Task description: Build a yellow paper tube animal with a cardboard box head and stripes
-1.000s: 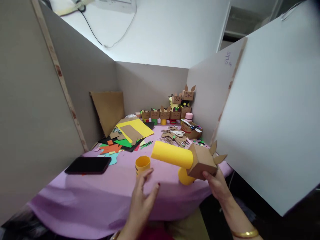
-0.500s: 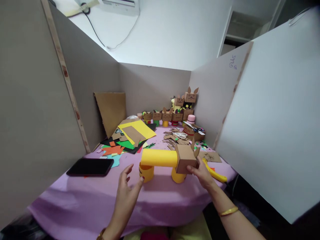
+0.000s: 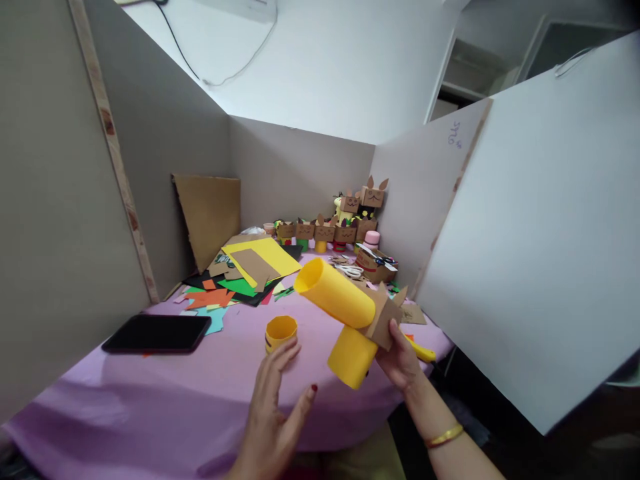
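My right hand holds a cardboard box head with two pointed ears. Joined to that head is a long yellow paper tube, tilted with its hollow end up and to the left. A shorter yellow tube hangs below it. On the purple cloth stands a separate yellow ring with its open top showing. My left hand has its fingers apart, the fingertips near or against the front of this ring, holding nothing.
A black phone lies at the left. Behind are coloured paper sheets, a leaning cardboard panel, white scissors and several cardboard-headed figures. A yellow tool lies beyond my right hand. Grey partitions surround the table.
My right hand has lifted and tilted the box head, with the long tube and one short tube rising along. The left ring stays on the cloth, uncovered. My left hand has moved slightly right and down.
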Demonstrator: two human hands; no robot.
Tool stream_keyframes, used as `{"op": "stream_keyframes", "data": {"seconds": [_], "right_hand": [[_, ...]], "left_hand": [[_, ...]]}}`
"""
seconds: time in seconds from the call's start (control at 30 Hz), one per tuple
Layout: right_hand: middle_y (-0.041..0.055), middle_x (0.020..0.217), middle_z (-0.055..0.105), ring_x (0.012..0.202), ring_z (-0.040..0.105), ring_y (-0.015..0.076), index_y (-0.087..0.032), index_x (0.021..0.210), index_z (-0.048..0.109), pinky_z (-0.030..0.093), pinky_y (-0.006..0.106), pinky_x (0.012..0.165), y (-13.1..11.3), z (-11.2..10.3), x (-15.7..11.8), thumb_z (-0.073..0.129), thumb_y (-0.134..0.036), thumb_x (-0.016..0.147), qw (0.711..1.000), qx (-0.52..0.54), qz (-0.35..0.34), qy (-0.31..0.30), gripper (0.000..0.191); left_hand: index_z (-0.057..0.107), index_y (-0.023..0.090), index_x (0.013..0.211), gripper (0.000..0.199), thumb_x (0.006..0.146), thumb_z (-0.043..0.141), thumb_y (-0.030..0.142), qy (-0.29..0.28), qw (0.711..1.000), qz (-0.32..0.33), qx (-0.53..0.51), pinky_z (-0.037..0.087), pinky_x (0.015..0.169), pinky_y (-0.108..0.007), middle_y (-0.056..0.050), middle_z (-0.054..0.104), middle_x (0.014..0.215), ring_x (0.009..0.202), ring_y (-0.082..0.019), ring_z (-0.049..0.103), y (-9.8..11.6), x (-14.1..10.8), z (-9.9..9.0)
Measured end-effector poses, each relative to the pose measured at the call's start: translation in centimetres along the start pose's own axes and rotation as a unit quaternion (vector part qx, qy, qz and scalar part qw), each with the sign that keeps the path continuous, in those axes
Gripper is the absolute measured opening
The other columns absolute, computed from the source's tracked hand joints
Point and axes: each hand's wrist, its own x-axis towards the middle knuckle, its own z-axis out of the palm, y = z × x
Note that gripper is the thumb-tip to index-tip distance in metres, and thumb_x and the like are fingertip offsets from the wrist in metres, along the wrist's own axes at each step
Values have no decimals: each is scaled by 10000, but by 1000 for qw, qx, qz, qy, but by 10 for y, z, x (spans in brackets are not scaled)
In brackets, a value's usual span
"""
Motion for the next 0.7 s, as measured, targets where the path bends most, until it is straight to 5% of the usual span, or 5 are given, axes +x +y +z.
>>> {"op": "stream_keyframes", "data": {"seconds": [0.17, 0.37, 0.57, 0.7], "right_hand": [[85, 1063, 751, 1069, 651, 318, -222, 1071, 663, 431, 528, 989, -1, 5, -15, 502, -633, 812, 996, 45, 66, -26, 512], [105, 1068, 747, 1089, 643, 308, -185, 1097, 650, 372, 496, 1046, -5, 5, -23, 503, -666, 791, 986, 96, 125, -60, 589], [116, 1068, 744, 1051, 657, 336, -195, 1106, 648, 422, 539, 988, 0, 1, -25, 539, -655, 777, 993, 68, 90, -39, 576], [36, 1074, 745, 1071, 640, 298, -278, 1054, 657, 478, 466, 938, -7, -7, -17, 675, -566, 717, 999, 35, 12, 1, 444]], "left_hand": [[400, 314, 1311, 490, 850, 558, 260, 31, 997, 64, -10, 421, 1011, -414, -80, 474, 1344, 1267, -248, 438, 29, 19, -6], [409, 338, 1313, 491, 849, 558, 272, 79, 993, 83, -31, 332, 1080, -442, -38, 429, 1393, 1316, -250, 374, 54, 48, -29], [350, 340, 1360, 639, 794, 646, 303, 89, 984, 151, 40, 313, 1082, -481, -48, 393, 1424, 1316, -278, 364, 62, 56, -31], [302, 306, 1390, 651, 819, 614, 316, 58, 989, 122, 65, 348, 1064, -464, -84, 370, 1438, 1347, -271, 317, 42, 50, -20]]}}
